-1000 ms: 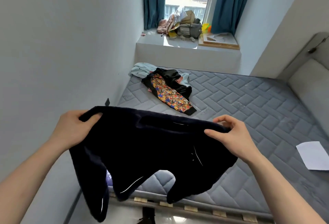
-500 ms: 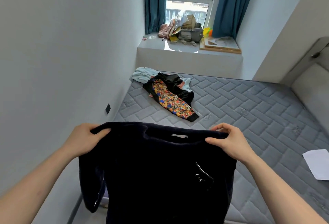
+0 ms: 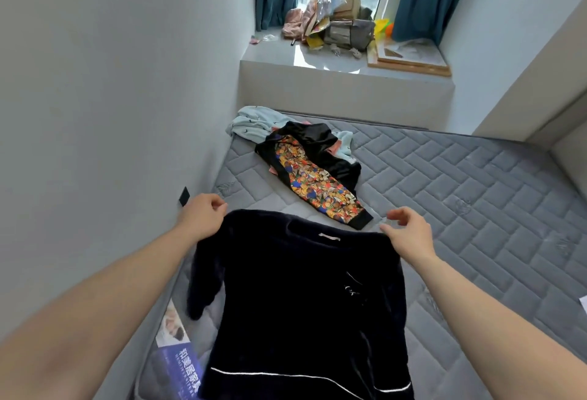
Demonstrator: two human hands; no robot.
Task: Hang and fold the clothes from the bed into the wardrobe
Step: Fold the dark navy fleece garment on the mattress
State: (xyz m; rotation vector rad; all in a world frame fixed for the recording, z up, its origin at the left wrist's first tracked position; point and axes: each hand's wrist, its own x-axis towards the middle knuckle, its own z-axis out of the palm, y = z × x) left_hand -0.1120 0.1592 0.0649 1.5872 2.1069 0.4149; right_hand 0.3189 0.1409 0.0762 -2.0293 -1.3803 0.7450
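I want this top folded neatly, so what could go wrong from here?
1. The left sleeve lies bent beside the dark top; folding now may trap creases.
2. The right hand looks open above its shoulder while the left hand keeps a grip, so a pull could skew the top.
3. The hem reaches the mattress edge and might slide off.

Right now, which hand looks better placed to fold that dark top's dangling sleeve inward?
Probably the left hand: it grips the dark top at the shoulder directly above that sleeve.
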